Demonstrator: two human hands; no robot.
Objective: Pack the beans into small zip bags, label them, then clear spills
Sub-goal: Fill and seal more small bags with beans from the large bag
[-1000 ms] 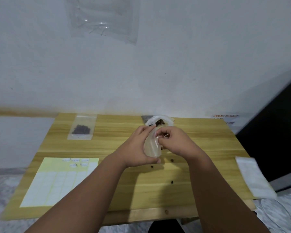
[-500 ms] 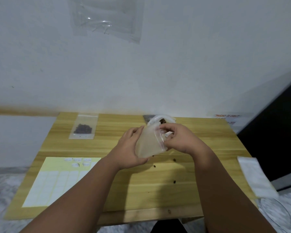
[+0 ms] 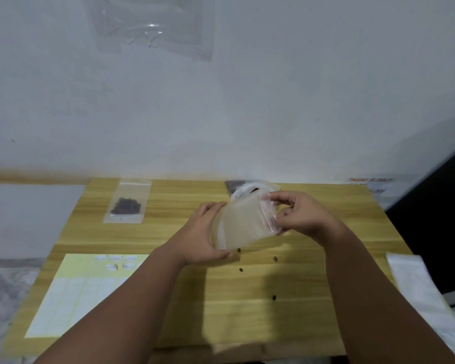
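Holding an empty zip bag (image 3: 243, 224) above the wooden table (image 3: 326, 298), both hands grip it at opposite ends in the head view. The left hand (image 3: 204, 236) cups the bag's closed bottom, fingers curled round its lower edge and thumb underneath. The right hand (image 3: 304, 215) pinches the red-striped zip edge between thumb and fingertips — the mouth of the bag faces right.

Against the frame a second ago, the bag has been turned: then it stood nearly upright and narrow between the two hands, pressed close together; now it lies stretched out sideways, flat face to the camera, and the hands have drawn apart. Half a second ago it was already tilting this way, with the right hand nearer the left.

Behind the bag, at the table's far edge, sits the open pouch of beans (image 3: 250, 189), partly hidden by the hands. A filled zip bag (image 3: 128, 202) of dark beans lies flat at the far left of the table, in the same place as before. The label sheet (image 3: 84, 292) lies at the near left, a few labels written on in its top rows. Loose spilled beans (image 3: 275, 258) dot the table below the hands — unmoved. A white packet (image 3: 415, 282) overhangs the right edge.
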